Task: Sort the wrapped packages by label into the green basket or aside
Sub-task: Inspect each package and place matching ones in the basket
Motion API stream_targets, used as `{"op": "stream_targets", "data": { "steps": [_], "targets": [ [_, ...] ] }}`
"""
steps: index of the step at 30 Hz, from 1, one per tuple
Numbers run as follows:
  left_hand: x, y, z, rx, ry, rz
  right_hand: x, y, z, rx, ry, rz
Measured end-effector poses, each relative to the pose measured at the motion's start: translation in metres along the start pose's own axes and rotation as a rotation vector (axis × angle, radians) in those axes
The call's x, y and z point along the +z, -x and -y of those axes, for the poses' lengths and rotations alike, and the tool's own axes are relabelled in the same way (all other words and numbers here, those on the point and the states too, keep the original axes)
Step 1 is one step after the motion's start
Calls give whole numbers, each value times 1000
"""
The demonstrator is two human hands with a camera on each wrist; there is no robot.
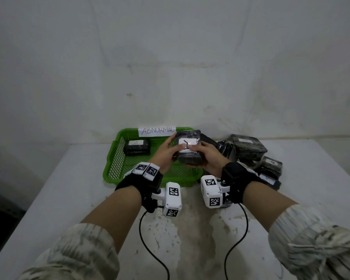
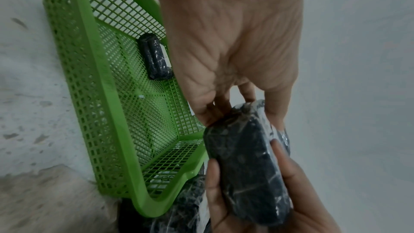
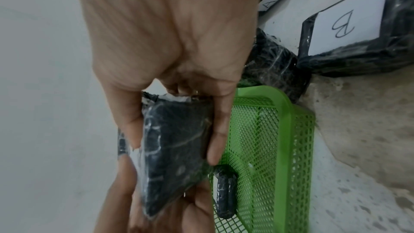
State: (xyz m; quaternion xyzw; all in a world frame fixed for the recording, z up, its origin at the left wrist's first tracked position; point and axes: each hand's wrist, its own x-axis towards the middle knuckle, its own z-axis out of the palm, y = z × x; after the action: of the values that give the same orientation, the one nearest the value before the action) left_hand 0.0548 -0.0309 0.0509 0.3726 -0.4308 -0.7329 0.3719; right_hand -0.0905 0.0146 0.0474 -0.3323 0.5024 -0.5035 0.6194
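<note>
Both hands hold one black plastic-wrapped package [image 1: 188, 147] above the right part of the green basket [image 1: 117, 158]. Its white label faces up, with the thumbs across it. My left hand [image 1: 166, 151] grips its left side and my right hand [image 1: 205, 156] grips its right side and underside. In the left wrist view the package [image 2: 246, 164] sits between the fingers of both hands. In the right wrist view the package [image 3: 174, 144] is held over the basket [image 3: 291, 130]. One wrapped package labelled A [image 1: 137, 147] lies in the basket's back left.
A paper sign reading ABNORMAL [image 1: 157, 131] stands on the basket's back rim. A pile of several wrapped packages [image 1: 249, 150] lies right of the basket, one labelled B [image 3: 349, 24]. The white table [image 1: 59, 199] stands against a wall.
</note>
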Motion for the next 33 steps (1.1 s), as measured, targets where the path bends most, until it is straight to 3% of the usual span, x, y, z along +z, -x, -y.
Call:
{"op": "stream_targets", "data": {
  "steps": [8,14,17,20,22,25,29,33],
  "targets": [
    [1,3,0,75,-11,-38,-3,3,-3,4,-64,95],
    [1,-1,8,162,-393,-238,6,3,-6,-114,219,-94],
    [6,3,3,54,-215,-206,6,5,-3,-101,191,-83],
    [1,4,1,-59,7,-41,1,10,4,-84,218,-66],
    [-1,5,1,-76,2,15,1,12,5,-122,287,-42],
    [0,6,4,-56,-30,-49,3,9,5,-154,305,-19],
    [0,5,7,-86,-12,-43,5,4,1,-146,241,-139],
    [4,8,5,-76,-33,-7,10,2,-2,-48,176,-90]
  ]
}}
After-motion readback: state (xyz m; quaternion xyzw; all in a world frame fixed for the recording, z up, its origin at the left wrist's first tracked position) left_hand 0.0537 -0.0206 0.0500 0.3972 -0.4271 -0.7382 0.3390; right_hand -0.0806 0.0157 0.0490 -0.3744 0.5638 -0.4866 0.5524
